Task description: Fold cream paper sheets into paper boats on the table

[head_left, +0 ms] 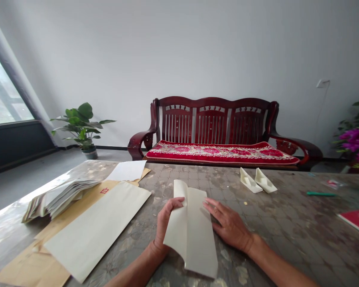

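A cream sheet of paper [197, 231] with a lengthwise crease lies in front of me. Its left part curves up off the table, while the right part rests flatter. My left hand [167, 219] grips the raised left part, thumb on top and the other fingers hidden behind the paper. Along the right edge, my right hand [229, 223] lies with fingers stretched out, their tips touching the sheet. Two folded paper boats [250, 181] stand side by side farther back on the right.
On the left, a large cream sheet [98, 231] lies over brown envelopes [26, 263], near a stack of papers [60, 197] and a white sheet [127, 170]. A green pen [321, 194] and a red booklet [357, 221] are at the right. A wooden bench [212, 123] stands beyond the table.
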{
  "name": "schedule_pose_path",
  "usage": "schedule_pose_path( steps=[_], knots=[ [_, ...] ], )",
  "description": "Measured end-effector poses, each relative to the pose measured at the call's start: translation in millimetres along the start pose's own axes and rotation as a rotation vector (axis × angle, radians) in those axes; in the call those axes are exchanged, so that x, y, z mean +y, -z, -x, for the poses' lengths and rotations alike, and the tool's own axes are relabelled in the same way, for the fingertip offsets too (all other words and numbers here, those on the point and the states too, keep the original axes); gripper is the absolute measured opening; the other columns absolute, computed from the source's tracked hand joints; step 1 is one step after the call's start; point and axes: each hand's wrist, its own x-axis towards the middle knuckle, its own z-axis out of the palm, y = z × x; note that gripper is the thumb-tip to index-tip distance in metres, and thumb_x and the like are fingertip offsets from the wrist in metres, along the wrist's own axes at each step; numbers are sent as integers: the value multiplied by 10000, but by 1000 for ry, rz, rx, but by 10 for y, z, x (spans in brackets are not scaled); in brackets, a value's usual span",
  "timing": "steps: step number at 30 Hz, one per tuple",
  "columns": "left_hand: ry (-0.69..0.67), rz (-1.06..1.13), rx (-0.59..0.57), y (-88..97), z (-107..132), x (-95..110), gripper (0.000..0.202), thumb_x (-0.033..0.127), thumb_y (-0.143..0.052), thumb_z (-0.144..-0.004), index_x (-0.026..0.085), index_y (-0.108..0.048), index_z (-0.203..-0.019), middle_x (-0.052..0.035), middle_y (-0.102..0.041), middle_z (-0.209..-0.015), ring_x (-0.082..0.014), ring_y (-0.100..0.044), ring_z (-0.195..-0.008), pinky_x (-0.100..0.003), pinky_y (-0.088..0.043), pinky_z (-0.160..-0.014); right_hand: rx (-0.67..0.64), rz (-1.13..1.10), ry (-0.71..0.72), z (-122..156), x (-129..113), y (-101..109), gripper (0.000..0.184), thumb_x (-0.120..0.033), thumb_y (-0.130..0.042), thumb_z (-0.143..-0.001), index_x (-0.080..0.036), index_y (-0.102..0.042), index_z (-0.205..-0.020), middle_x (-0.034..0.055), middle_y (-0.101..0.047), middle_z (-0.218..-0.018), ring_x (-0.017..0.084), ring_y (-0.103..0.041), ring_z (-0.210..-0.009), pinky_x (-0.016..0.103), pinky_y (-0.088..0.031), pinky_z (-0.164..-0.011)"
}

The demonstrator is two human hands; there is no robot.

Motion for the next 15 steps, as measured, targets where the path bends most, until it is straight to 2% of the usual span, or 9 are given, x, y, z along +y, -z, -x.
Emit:
schedule_pose_path(
  steps=[3,5,7,10,15],
  knots=[
    [53,78,29,-13,6,-15,201,333,-703,-680,170,-628,-770,-78,-695,-1031,-257,-635,-947,-341,-495,-845,52,50,44,-52,-27,-53,450,-163,-484,-924,-265,-535,-1359,81,-589,-1345,209,-597,-1156,370,-516,-966],
    [39,58,12,18,-8,-18,180,322,-684,-697,171,-615,-766,-80,-689,-1043,-262,-630,-967,-350,-487,-868,56,43,89,-52,-9,-51,364,-180,-463,-952,-269,-613,-1271,73,-671,-1218,195,-644,-1047,356,-538,-907],
    [-7,-36,-75,84,-39,-20,127,288,-644,-714,181,-600,-765,-74,-683,-1061,-258,-625,-986,-357,-476,-896,69,25,116,-19,41,-11,331,-191,-447,-966,-263,-649,-1218,65,-710,-1130,183,-665,-985,338,-549,-870],
    [-73,-228,-245,196,-99,-25,53,213,-545,-756,203,-586,-789,-46,-682,-1067,-226,-624,-996,-336,-468,-910,105,10,73,81,164,84,332,-182,-430,-966,-248,-663,-1194,62,-708,-1142,174,-671,-1011,314,-554,-879],
    [-191,-500,-537,230,-155,-30,164,115,-525,-771,215,-607,-872,-34,-692,-1056,-173,-646,-941,-252,-484,-826,33,-14,52,234,308,161,349,-154,-431,-943,-249,-670,-1179,61,-704,-1136,167,-665,-1017,303,-552,-896]
  ],
)
